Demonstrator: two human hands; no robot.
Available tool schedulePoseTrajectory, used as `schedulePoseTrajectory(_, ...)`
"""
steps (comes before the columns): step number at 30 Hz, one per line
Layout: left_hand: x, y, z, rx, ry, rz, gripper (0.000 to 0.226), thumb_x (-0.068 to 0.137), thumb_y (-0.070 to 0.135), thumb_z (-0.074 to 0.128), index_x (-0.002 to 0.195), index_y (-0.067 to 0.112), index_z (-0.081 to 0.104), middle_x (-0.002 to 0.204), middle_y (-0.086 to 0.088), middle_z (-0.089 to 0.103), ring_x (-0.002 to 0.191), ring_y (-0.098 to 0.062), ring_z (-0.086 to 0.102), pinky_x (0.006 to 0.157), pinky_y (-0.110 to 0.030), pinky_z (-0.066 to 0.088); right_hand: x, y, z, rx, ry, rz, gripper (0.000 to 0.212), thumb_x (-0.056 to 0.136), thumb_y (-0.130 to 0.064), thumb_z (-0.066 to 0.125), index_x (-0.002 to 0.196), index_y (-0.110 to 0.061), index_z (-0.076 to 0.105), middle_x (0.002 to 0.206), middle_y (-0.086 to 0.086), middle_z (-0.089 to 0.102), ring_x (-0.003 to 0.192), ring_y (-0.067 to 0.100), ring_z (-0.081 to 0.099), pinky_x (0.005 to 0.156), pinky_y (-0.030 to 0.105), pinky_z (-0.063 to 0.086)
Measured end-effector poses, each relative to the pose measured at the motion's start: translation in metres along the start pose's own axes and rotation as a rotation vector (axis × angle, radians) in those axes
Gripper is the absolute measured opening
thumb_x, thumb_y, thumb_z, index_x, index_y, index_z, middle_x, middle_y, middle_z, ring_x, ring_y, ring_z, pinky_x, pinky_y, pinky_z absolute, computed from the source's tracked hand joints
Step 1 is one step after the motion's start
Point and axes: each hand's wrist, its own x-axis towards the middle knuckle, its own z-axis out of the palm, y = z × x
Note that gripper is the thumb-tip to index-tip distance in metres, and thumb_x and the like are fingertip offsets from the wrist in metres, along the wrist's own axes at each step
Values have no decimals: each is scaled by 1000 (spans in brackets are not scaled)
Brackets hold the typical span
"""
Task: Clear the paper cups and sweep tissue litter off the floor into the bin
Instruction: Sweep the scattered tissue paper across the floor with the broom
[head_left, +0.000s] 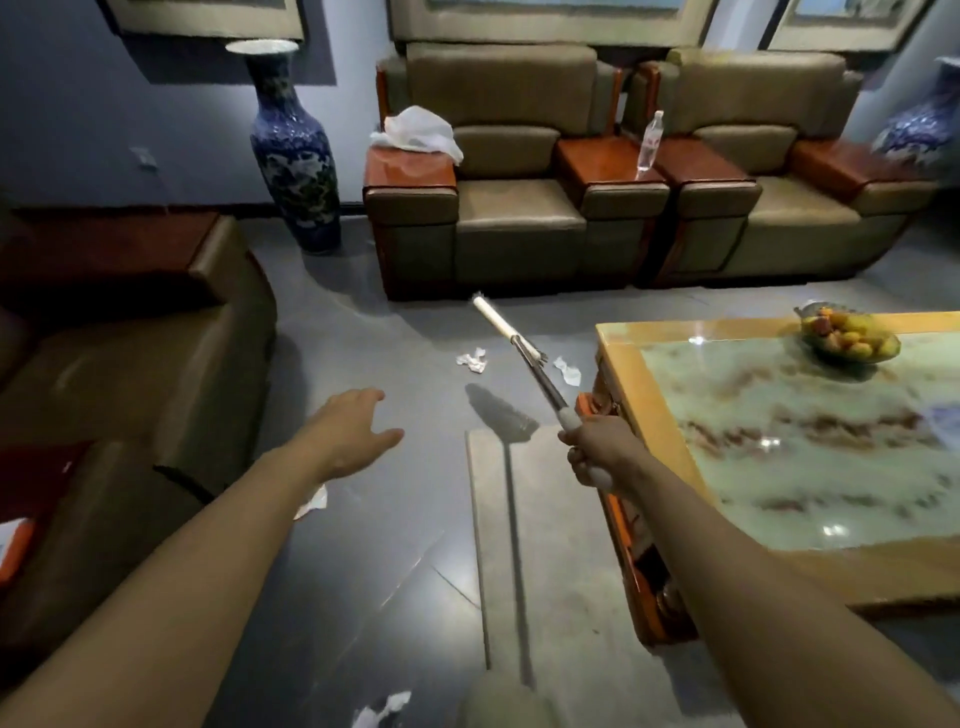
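Crumpled tissue pieces lie on the grey floor: one (471, 359) in front of the armchairs, one (567, 370) by the table corner, one (311, 501) partly under my left forearm, one (382, 712) at the bottom edge. My right hand (597, 449) grips the pale handle of a metal rod (535, 364), which points away and up over the floor to a white far end. A dark fan-shaped broom head (501, 415) sits on the floor just left of that hand, its thin shaft running toward me. My left hand (353, 431) hovers over the floor with spread fingers, holding nothing.
A marble-topped coffee table (654, 415) with a fruit bowl (847, 335) stands at right. Two armchairs line the far wall, with a white plastic bag (418, 130) and a water bottle (650, 140) on their armrests. A sofa (156, 364) is at left and a tall vase (293, 150) behind it.
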Motion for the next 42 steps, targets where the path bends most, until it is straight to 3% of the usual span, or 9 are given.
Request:
schedulePoseTrajectory(3,97,21,-23,11,-15,75,65,92,39,56,145,11,31,150,-9,34,137,-25,32,111,-36,28,78,-53,2,12,71,7,12,95,2,40,92,-4,50,64,7,42,36,6,39,33,13,32)
schedulePoseTrajectory(8,276,56,-47,67,-28,186,66,92,41,54,145,11,31,151,-8,34,139,-23,30,113,-34,25,223,-141,0,50,185,8,26,96,1,37,73,-6,49,57,6,41,42,11,38,32,14,30)
schedulePoseTrajectory(11,376,76,-64,86,-80,210,66,92,42,53,146,12,29,151,-7,32,140,-23,28,113,-33,24,298,-194,-8,45,257,9,30,96,2,38,68,-5,47,55,8,39,24,8,33,31,10,28)
schedulePoseTrajectory(20,628,166,-100,112,-180,288,65,92,40,54,147,15,29,151,-7,32,138,-23,31,111,-35,28,481,-325,-67,237,405,121,26,98,-3,41,73,-4,49,58,6,40,25,7,33,33,11,29)
schedulePoseTrajectory(24,749,221,-102,155,-238,414,65,93,37,55,147,11,29,150,-8,35,137,-24,34,111,-33,28,562,-357,-108,284,487,146,26,98,-6,44,73,-5,50,56,6,41,29,8,34,33,12,28)
schedulePoseTrajectory(29,889,310,-106,202,-317,559,65,93,37,56,147,11,29,150,-8,35,136,-23,36,111,-32,28,647,-404,-165,428,618,168,28,99,-8,42,71,-9,47,55,4,39,23,4,32,32,9,29)
schedulePoseTrajectory(33,979,402,-92,267,-374,665,66,92,40,56,146,11,30,150,-8,34,137,-23,34,111,-33,28,682,-424,-222,452,736,197,23,93,3,46,71,-6,48,55,7,39,31,10,35,33,13,32)
schedulePoseTrajectory(42,1097,628,-29,347,-456,911,67,92,39,56,146,11,30,149,-8,35,137,-23,34,111,-33,29,751,-465,-394,464,893,276,20,94,3,45,79,-10,47,58,9,42,45,14,38,33,15,32)
